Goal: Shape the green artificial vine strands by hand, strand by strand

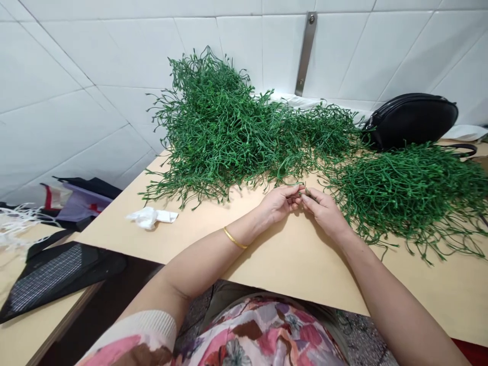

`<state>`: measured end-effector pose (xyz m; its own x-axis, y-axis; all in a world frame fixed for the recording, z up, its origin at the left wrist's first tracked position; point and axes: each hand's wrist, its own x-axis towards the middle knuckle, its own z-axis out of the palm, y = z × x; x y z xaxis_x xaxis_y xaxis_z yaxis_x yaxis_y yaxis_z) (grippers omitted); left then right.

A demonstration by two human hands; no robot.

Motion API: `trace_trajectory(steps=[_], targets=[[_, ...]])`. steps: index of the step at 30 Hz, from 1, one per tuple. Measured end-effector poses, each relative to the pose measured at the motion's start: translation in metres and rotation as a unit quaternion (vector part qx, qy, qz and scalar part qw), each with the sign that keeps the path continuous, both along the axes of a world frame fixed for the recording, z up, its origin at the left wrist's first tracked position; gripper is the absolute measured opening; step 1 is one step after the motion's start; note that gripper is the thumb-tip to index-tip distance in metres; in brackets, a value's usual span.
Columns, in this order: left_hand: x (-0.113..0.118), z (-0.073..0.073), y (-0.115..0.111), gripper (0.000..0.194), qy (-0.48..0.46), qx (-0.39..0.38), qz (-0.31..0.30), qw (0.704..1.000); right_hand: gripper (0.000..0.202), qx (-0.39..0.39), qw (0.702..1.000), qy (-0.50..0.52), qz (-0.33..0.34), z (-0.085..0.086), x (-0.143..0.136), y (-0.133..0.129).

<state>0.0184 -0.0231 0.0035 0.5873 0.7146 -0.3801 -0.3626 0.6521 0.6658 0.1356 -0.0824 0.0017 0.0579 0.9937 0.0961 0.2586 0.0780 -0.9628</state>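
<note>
My left hand [282, 203] and my right hand [322, 209] meet above the table, with their fingertips close together. Both are closed in a pinch on a thin green artificial plant stem [302, 192], mostly hidden by the fingers. Just beyond them rises a large tangled heap of green artificial stems [224, 127] with small forked tips. A second pile of green stems [412, 190] spreads to the right of my right hand. A gold bracelet [233, 238] circles my left wrist.
A crumpled white tissue [150, 217] lies on the light wooden table [290, 264]. Behind the right pile stands a black bag [414, 119]. White tiles back the table, with a metal bracket [306, 53] fixed there. Lower left, a black mesh item [53, 274] rests on another surface.
</note>
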Motion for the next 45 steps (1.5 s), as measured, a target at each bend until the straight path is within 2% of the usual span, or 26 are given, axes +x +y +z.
trace_trajectory(steps=[3, 6, 10, 13, 16, 19, 20, 22, 25, 27, 29, 31, 32, 36, 38, 40, 42, 45], targets=[[-0.001, 0.002, 0.0, 0.016, -0.006, -0.016, -0.004, 1.0, 0.023, -0.013, 1.0, 0.022, -0.001, -0.002, 0.001, 0.0], [-0.001, 0.002, 0.0, 0.014, -0.006, -0.021, -0.005, 1.0, 0.024, 0.006, 1.0, 0.002, -0.003, -0.004, 0.002, 0.001], [0.0, 0.0, 0.0, 0.008, -0.007, -0.013, -0.007, 1.0, 0.026, 0.053, 0.993, -0.104, -0.023, -0.003, 0.002, 0.001], [0.0, -0.002, 0.0, 0.007, -0.002, -0.014, -0.011, 1.0, 0.026, 0.058, 0.979, -0.191, -0.038, -0.002, 0.001, -0.001], [0.001, -0.002, 0.0, 0.01, -0.004, -0.017, -0.007, 1.0, 0.025, 0.074, 0.946, -0.307, -0.069, -0.005, -0.001, -0.003], [0.002, -0.002, -0.001, 0.015, -0.014, -0.02, -0.006, 1.0, 0.025, 0.137, 0.882, -0.443, -0.088, -0.007, -0.005, -0.004], [0.002, -0.002, -0.001, 0.017, -0.017, -0.024, -0.005, 1.0, 0.025, 0.154, 0.865, -0.47, -0.085, -0.007, -0.005, -0.004], [0.003, -0.001, -0.001, 0.019, -0.024, -0.036, -0.004, 0.999, 0.024, 0.167, 0.851, -0.492, -0.077, -0.005, -0.006, -0.004], [0.0, 0.002, 0.002, 0.024, -0.037, -0.054, -0.022, 0.998, 0.022, 0.15, 0.869, -0.468, -0.059, 0.001, -0.003, -0.006], [-0.004, 0.005, 0.006, 0.027, -0.064, -0.043, -0.034, 0.996, 0.022, 0.133, 0.898, -0.419, 0.006, 0.003, -0.002, -0.008], [-0.008, 0.007, 0.011, 0.026, -0.091, -0.012, -0.034, 0.995, 0.023, 0.128, 0.908, -0.389, 0.083, 0.003, -0.002, -0.01], [-0.01, 0.007, 0.013, 0.021, -0.088, 0.02, -0.04, 0.995, 0.021, 0.14, 0.895, -0.405, 0.12, 0.002, -0.004, -0.013], [-0.01, 0.006, 0.012, 0.018, -0.066, 0.029, -0.053, 0.996, 0.021, 0.15, 0.887, -0.42, 0.119, 0.003, -0.005, -0.014], [-0.007, 0.001, 0.006, 0.017, 0.04, 0.094, -0.095, 0.99, 0.024, 0.163, 0.867, -0.466, 0.063, 0.01, -0.002, -0.022], [-0.006, 0.0, 0.004, 0.018, 0.096, 0.17, -0.085, 0.977, 0.028, 0.157, 0.842, -0.516, 0.017, 0.016, 0.006, -0.028], [-0.006, 0.0, 0.002, 0.02, 0.173, 0.262, -0.079, 0.946, 0.032, 0.149, 0.811, -0.565, -0.024, 0.021, 0.02, -0.035], [-0.006, -0.001, 0.0, 0.024, 0.248, 0.362, -0.082, 0.895, 0.034, 0.143, 0.778, -0.607, -0.069, 0.024, 0.038, -0.043], [-0.005, -0.002, -0.006, 0.031, 0.334, 0.511, -0.094, 0.786, 0.032, 0.14, 0.713, -0.673, -0.14, 0.023, 0.066, -0.052]])
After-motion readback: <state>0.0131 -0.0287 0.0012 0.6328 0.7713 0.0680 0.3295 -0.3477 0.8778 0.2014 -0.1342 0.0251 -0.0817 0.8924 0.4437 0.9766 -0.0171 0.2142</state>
